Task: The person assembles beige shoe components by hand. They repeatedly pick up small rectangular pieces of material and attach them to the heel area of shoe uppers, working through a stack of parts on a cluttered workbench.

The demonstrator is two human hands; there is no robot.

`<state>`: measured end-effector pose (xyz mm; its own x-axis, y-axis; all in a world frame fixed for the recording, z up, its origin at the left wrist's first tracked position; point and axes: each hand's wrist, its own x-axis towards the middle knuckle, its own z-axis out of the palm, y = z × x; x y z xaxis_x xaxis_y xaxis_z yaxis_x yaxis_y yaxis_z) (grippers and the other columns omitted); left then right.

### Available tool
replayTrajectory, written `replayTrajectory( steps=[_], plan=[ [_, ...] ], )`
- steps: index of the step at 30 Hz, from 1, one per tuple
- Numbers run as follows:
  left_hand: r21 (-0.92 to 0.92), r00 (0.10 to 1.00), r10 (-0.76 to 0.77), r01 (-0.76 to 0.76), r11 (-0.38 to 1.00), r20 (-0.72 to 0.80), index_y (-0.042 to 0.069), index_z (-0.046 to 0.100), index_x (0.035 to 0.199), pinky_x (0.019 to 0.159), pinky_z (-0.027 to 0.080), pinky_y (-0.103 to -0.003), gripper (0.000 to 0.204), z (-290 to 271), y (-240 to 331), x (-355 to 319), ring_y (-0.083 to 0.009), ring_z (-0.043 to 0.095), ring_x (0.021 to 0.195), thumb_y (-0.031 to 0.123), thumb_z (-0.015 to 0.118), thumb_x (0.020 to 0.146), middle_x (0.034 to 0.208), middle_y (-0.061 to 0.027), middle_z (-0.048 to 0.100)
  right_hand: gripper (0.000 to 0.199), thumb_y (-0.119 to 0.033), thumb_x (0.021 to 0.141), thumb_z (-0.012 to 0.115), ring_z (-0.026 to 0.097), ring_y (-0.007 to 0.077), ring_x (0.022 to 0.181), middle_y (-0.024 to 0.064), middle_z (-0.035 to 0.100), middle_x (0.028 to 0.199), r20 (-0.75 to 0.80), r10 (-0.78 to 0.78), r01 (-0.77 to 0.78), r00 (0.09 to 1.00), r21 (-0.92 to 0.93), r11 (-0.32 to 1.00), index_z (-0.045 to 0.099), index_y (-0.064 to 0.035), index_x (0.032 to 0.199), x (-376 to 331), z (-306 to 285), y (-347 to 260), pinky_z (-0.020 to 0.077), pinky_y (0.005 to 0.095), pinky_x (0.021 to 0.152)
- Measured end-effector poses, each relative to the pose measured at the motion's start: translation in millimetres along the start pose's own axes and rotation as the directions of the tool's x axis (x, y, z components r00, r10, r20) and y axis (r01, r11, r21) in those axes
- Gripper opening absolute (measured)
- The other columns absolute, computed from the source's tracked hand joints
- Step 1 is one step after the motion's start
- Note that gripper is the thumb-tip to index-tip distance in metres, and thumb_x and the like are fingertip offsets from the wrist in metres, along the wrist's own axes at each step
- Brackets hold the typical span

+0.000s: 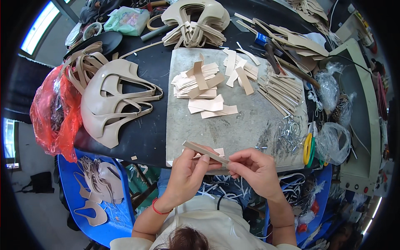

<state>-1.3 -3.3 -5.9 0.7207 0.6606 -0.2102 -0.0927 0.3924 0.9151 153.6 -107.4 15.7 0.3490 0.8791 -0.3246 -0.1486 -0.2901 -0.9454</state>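
Over the near edge of the grey work slab (233, 137), my hands hold a narrow beige leather strip (200, 149) between them. My left hand (185, 171) is closed on its middle, thumb on top, and the far-left end sticks out past the fingers. At the strip's right end, my right hand (255, 168) pinches it between thumb and fingertips. A small pale leather piece (219, 151) shows behind the strip, partly hidden by my left hand. Farther back on the slab lie a pile of short beige leather pieces (200, 83) and a smaller pile (241, 68).
Right of the piles lies a row of narrow folded strips (281, 91), with small metal parts (289, 133) below. Yellow-handled scissors (307, 149) rest at the slab's right edge. Stacked cut leather panels (118, 98) and a red plastic bag (54, 112) are at left; a blue chair (91, 223) stands below.
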Motion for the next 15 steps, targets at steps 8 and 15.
replayTrajectory(
  steps=[8, 15],
  plan=[
    [-0.011, 1.0, -0.005, 0.006, 1.0, 0.024, -0.009, 0.044, 0.111, 0.089, 0.055, -0.035, 0.018, 1, 6, -3, -0.0243, 0.063, 0.099, 0.001, 0.039, 0.097, 0.108, -0.018, 0.058, 0.02, -0.005, 0.081, 0.072, 0.057, 0.0049, 0.065, 0.0021, 0.062, 0.075, -0.135, -0.076, 0.054, 0.988, -0.159, 0.986, 0.058, 0.0012, 0.095, -1, 13, 0, 0.0484, 0.0196, 0.058],
    [-0.284, 0.995, -0.098, 0.087, 0.955, -0.027, -0.006, 0.045, 0.114, 0.09, 0.055, -0.036, 0.02, -9, 20, 2, -0.0282, 0.062, 0.103, 0.006, 0.039, 0.098, 0.108, -0.018, 0.058, 0.036, -0.006, 0.074, 0.079, 0.053, 0.0058, 0.069, 0.0032, 0.058, 0.081, -0.121, 0.039, -0.038, 0.992, 0.006, 0.999, 0.056, -0.0006, 0.101, 5, -16, 10, 0.0453, 0.0199, 0.063]
  ],
)
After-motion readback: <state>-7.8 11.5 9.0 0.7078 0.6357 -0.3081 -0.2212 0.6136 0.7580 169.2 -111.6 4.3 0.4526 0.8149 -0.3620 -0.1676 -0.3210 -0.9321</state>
